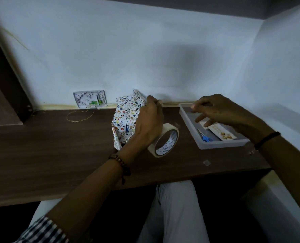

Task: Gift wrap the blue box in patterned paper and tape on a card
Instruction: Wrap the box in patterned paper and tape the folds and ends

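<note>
Brown wood makes up the long table (57, 146), and on it, near the back wall, lies the box wrapped in white paper with small coloured shapes (122, 118). A thin slit in the paper lets a bit of the blue box show through. The person's left hand (149, 123) is on the right side of the wrapped box, with the fingers curled over its far end and holding it. Just beside that hand, a cream roll of paper tape (173, 139) stands on its edge and leans a little; I cannot tell if the hand touches it. To the right sits a clear plastic tray (221, 145). In it lie a long white card with gold marks (221, 133) and small scissors with blue handles (206, 138). The right hand (221, 111) hangs over the tray with loose, spread fingers, and two fingertips (206, 124) touch the far end of the card without gripping it. A brown bead bracelet (119, 162) is on the left wrist and a black band (266, 139) on the right. A white wall plate (90, 99) sits at the back, with a thin yellow wire (79, 118) looping onto the table.
</note>
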Action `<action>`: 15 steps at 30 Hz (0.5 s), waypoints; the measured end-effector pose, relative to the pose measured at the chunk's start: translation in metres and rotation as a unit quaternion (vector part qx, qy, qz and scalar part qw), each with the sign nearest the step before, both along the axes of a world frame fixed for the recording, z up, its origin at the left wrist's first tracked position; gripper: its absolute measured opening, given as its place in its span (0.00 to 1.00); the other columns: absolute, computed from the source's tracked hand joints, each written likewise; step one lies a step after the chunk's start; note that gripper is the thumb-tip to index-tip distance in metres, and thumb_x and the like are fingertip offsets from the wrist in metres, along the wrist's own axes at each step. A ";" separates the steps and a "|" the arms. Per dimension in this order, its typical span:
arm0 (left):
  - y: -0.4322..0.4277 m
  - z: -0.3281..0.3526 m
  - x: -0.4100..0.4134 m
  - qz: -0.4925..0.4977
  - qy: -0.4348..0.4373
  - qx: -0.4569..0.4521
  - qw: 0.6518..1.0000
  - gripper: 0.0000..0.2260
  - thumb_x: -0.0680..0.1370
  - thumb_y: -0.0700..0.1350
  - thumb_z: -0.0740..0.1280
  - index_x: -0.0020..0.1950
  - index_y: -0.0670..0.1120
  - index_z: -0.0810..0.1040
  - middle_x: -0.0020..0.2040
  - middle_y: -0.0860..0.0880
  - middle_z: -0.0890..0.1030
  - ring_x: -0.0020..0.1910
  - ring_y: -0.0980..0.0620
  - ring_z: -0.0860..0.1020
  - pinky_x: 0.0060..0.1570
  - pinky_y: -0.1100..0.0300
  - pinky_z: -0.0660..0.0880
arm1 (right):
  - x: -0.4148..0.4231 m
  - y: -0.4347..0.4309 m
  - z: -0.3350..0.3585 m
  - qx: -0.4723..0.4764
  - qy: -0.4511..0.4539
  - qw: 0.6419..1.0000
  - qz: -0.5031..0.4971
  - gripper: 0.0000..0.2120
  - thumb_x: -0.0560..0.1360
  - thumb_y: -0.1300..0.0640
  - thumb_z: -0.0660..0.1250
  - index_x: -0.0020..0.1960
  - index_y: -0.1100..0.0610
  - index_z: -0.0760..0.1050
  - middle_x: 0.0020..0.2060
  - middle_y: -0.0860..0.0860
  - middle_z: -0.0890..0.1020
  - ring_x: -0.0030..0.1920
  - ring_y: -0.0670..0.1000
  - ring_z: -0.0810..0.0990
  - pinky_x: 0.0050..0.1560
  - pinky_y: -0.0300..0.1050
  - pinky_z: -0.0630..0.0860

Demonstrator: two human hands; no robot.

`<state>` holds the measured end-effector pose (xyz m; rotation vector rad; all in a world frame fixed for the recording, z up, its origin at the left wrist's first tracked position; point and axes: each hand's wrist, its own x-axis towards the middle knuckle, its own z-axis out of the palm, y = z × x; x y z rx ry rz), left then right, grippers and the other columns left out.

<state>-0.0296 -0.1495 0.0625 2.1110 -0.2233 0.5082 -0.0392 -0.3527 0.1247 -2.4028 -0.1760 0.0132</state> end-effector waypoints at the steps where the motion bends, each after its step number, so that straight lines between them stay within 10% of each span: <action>1: 0.002 0.000 0.000 -0.002 0.007 -0.017 1.000 0.08 0.85 0.45 0.56 0.58 0.42 0.71 0.37 0.50 0.76 0.34 0.54 0.75 0.30 0.64 0.68 | 0.000 -0.006 -0.001 0.036 0.036 0.999 0.014 0.09 0.78 0.54 0.68 0.58 0.51 0.77 0.52 0.50 0.84 0.46 0.47 0.86 0.46 0.48 0.84; 7: 0.006 -0.001 -0.001 -0.015 0.027 -0.148 0.989 0.11 0.85 0.51 0.58 0.56 0.45 0.73 0.34 0.49 0.77 0.33 0.54 0.76 0.36 0.57 0.72 | -0.004 0.000 -0.035 0.095 0.208 0.958 0.173 0.38 0.66 0.62 0.79 0.71 0.51 0.67 0.62 0.47 0.82 0.63 0.47 0.79 0.62 0.46 0.75; 15: 0.008 -0.006 0.007 0.011 0.050 -0.204 0.978 0.11 0.85 0.51 0.56 0.57 0.45 0.71 0.30 0.45 0.82 0.29 0.50 0.81 0.36 0.52 0.79 | -0.009 -0.006 -0.018 0.126 0.127 0.971 0.156 0.29 0.63 0.60 0.78 0.63 0.55 0.76 0.51 0.54 0.86 0.54 0.53 0.84 0.61 0.51 0.77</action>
